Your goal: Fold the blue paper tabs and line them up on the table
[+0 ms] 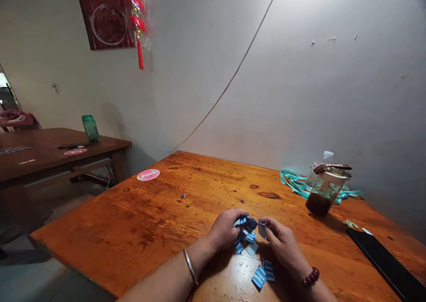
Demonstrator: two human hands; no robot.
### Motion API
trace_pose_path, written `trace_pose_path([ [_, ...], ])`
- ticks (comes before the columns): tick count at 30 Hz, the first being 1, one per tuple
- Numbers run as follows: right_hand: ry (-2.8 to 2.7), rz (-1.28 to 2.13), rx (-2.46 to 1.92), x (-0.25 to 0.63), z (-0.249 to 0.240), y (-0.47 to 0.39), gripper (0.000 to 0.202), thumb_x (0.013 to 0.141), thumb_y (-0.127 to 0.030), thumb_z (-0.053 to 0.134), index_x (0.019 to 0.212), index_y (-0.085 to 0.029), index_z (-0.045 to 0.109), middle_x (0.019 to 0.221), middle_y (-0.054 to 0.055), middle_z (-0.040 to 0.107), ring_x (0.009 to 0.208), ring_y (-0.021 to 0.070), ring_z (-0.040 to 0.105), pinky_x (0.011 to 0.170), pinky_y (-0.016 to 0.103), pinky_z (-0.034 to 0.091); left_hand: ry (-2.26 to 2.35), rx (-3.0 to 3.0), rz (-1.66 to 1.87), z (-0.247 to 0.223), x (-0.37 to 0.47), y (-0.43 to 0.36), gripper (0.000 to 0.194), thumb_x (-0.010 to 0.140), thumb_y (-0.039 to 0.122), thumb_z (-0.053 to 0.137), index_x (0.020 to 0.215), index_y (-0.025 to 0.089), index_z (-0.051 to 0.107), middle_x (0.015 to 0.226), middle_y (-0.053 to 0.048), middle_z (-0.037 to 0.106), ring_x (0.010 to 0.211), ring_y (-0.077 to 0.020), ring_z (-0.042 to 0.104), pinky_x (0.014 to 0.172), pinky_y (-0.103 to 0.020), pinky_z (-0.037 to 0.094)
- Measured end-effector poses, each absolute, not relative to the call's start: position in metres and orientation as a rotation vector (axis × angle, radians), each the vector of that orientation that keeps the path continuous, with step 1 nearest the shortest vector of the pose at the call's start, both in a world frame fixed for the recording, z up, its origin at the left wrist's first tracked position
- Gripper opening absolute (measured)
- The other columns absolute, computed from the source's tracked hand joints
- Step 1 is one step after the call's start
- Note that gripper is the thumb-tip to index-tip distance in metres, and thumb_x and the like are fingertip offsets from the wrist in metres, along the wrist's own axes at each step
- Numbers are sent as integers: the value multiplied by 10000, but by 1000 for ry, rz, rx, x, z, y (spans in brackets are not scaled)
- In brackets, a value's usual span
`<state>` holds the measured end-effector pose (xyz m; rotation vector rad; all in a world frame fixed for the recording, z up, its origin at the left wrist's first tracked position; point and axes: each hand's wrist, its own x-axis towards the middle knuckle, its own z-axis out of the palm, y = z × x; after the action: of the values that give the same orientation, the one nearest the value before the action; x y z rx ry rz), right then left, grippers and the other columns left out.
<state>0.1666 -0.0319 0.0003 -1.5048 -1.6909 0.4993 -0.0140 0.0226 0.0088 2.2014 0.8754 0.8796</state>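
Near the front of the wooden table [199, 204], my left hand [226, 230] is closed around a bunch of small blue and white pieces [248, 224]. My right hand [282, 244], just to the right, pinches one pale flat piece [262, 230] between thumb and fingers. Below the hands, a white square piece [252, 248] shows beside more blue-striped ones. Two blue-and-white striped pieces [259, 277] lie on the table closer to me, partly side by side.
A jar of dark liquid [324, 193], a clear bottle [313, 177] and turquoise straps [293, 181] stand or lie at the right rear. A black flat object [386, 262] lies at the right. A round pink sticker [148, 174] is at the far left.
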Motion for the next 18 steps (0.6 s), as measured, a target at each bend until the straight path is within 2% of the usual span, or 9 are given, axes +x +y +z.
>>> trace_pose_path([
  [6, -1705, 470, -1506, 165, 0, -33, 271, 810, -296, 362, 886, -195, 602, 762, 35, 646, 690, 167, 579, 620, 250, 437, 905, 2231, 872, 7, -15, 24, 277, 700, 148, 461, 920, 198, 621, 903, -21, 633, 833, -151, 548, 751, -248, 416],
  [12, -1747, 444, -1508, 168, -3, -31, 300, 745, -167, 368, 893, -186, 629, 923, 54, 649, 891, 188, 568, 802, 307, 426, 849, 2218, 923, 14, -15, 21, 292, 764, 293, 486, 1018, 188, 583, 960, -38, 622, 870, -147, 552, 783, -247, 413],
  [15, -1739, 412, -1519, 167, -2, -31, 292, 779, -212, 366, 931, -187, 614, 957, 68, 631, 924, 194, 554, 816, 319, 419, 815, 2187, 909, 15, -15, 20, 337, 774, 351, 486, 1061, 190, 560, 990, -42, 612, 888, -150, 547, 786, -249, 414],
  [18, -1795, 390, -1520, 162, -3, -33, 283, 777, -315, 447, 1002, -202, 579, 986, 72, 606, 943, 203, 538, 809, 314, 414, 790, 2157, 908, 13, -15, 18, 357, 788, 368, 469, 1088, 190, 542, 996, -46, 604, 883, -148, 545, 773, -246, 419],
])
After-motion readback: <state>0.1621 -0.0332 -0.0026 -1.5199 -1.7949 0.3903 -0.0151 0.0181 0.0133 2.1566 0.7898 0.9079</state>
